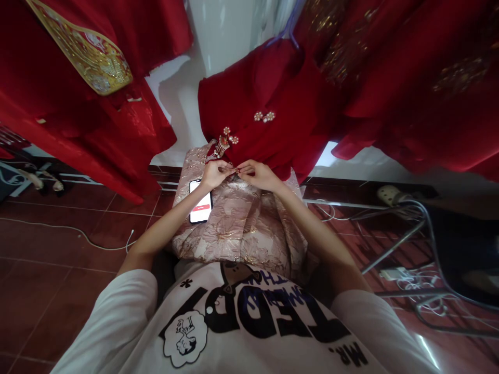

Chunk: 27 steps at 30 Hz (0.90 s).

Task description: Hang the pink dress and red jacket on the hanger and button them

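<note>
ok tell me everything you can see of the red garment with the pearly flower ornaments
The red garment looks like plain, soft cloth. One pearly flower pair sits on its front; another, with a beaded pendant, lies nearer the left hand. A purple hanger shows at its top. It slopes down, its lower part bunched against the pink brocade cloth. Beside its near edge, the left and right hand pinch a small piece, too small to identify.

White wall point(222, 31): softly lit, marked by grey shadow
Tiled floor point(42, 239): dimly lit, streaked by glare at lower right
Smartphone screen point(199, 195): brightly lit
Sequinned red garments point(460, 72): shadowed, blurred, stretched toward the frame edge
</note>
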{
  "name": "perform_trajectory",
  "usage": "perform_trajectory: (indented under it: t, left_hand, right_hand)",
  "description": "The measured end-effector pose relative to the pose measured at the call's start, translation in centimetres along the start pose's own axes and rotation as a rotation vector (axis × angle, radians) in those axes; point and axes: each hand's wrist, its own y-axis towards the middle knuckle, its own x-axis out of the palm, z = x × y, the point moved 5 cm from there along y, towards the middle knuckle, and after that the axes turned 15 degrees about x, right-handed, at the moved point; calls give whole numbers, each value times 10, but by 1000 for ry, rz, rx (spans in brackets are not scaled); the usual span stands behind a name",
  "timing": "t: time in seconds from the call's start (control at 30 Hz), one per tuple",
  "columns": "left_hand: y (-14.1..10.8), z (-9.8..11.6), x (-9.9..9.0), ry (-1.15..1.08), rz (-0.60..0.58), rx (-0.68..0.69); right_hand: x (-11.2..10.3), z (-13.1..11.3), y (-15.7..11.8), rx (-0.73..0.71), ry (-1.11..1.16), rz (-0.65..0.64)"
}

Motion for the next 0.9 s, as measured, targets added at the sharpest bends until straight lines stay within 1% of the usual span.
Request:
perform_trajectory:
  t: [0.13, 0.27, 0.43, 0.53, 0.7, 0.8, 0.9]
  left_hand:
    - [0, -2, 1, 15, -15, 2]
    - [0, 0, 2, 40, -23, 33]
    - [-1, 1, 2, 88, 6, 29]
    - [-2, 3, 2, 143, -26, 28]
    - [-3, 12, 3, 221, -117, 92]
    - [-4, 16, 0, 269, -107, 110]
    - [-4, 18, 0, 259, -101, 115]
  right_hand:
    - [0, 0, 0, 22, -13, 3]
    - [1, 0, 0, 13, -12, 2]
    - [2, -1, 0, -6, -8, 3]
    - [2, -1, 0, -10, -6, 1]
    - [3, -2, -1, -22, -6, 6]
    - [3, -4, -2, -15, -20, 8]
    - [2, -5, -3, -13, -27, 5]
